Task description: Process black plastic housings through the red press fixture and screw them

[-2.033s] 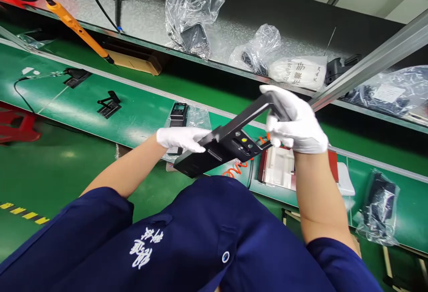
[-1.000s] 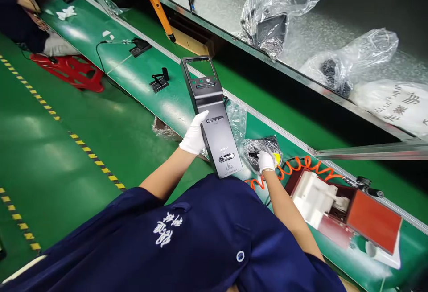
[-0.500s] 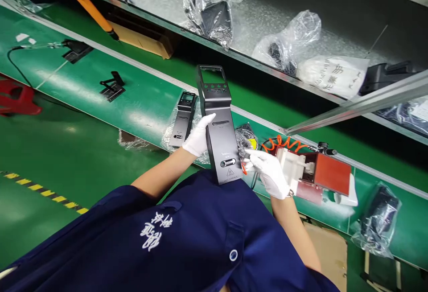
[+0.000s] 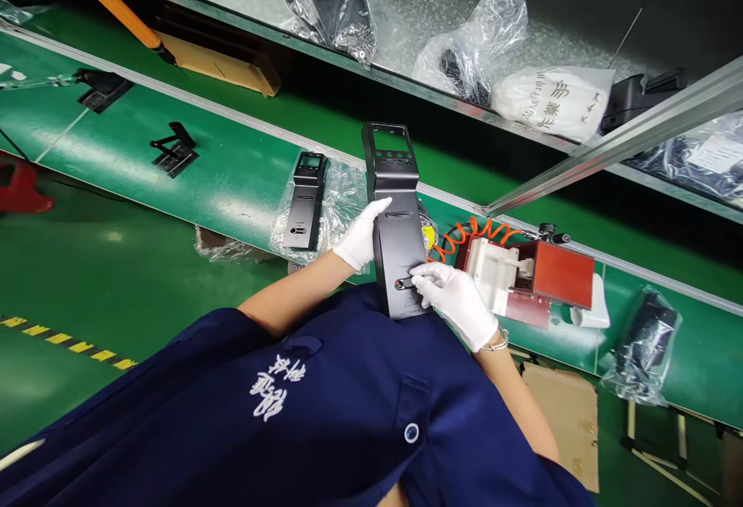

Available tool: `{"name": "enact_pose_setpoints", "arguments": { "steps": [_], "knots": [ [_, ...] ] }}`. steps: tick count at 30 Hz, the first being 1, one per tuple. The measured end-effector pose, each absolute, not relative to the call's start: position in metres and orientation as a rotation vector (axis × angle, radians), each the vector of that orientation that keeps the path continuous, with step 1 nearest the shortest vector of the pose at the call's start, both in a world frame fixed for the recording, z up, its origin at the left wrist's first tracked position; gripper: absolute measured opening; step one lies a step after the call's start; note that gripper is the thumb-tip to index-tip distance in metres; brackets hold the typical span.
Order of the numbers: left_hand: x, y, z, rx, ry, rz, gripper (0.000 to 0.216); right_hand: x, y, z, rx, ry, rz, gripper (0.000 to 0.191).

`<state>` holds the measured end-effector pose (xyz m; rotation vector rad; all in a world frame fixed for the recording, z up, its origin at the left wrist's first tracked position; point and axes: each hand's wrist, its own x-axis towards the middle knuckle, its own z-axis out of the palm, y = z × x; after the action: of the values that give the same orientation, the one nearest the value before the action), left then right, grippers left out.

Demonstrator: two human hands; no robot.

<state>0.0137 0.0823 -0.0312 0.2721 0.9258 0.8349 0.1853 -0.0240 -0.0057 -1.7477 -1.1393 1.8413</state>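
I hold a long black device housing (image 4: 396, 205) upright against my lap. Its top end has an empty window opening, and an oval slot sits near its bottom. My left hand (image 4: 360, 238), in a white glove, grips the housing's left edge at mid-height. The gloved fingers of my right hand (image 4: 456, 298) pinch a small dark part against the oval slot near the bottom of the housing. Whether that part is inside the slot I cannot tell.
A second black device (image 4: 304, 199) lies on a plastic bag on the green conveyor (image 4: 232, 174). A red and white fixture (image 4: 525, 275) with an orange coiled hose (image 4: 464, 232) stands to the right. Bagged parts (image 4: 464, 66) rest on the grey shelf behind. A cardboard box (image 4: 563, 414) is below.
Earlier both hands held the housing tilted. My right hand then reached to a bag on the belt, came back, and now presses a small part at the housing's lower slot.
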Motion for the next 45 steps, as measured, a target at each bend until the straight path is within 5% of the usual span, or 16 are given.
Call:
{"name": "enact_pose_setpoints", "arguments": {
  "steps": [5, 10, 25, 40, 45],
  "knots": [
    [0.017, 0.081, -0.041, 0.22, 0.89, 0.842, 0.027, 0.203, -0.028, 0.003, -1.7, -1.16, 1.793, 0.103],
    [0.019, 0.081, -0.045, 0.203, 0.871, 0.878, 0.029, 0.222, -0.034, 0.003, -1.734, -1.15, 1.711, 0.11],
    [0.021, 0.076, -0.021, 0.241, 0.848, 0.855, 0.033, 0.198, -0.036, -0.003, -1.825, -2.026, 0.858, 0.037],
    [0.018, 0.068, -0.011, 0.242, 0.891, 0.92, 0.028, 0.187, -0.035, 0.004, -2.031, -2.05, 1.101, 0.034],
    [0.018, 0.066, -0.007, 0.232, 0.851, 0.912, 0.029, 0.192, -0.034, 0.005, -1.882, -2.229, 0.9, 0.033]
  ]
}}
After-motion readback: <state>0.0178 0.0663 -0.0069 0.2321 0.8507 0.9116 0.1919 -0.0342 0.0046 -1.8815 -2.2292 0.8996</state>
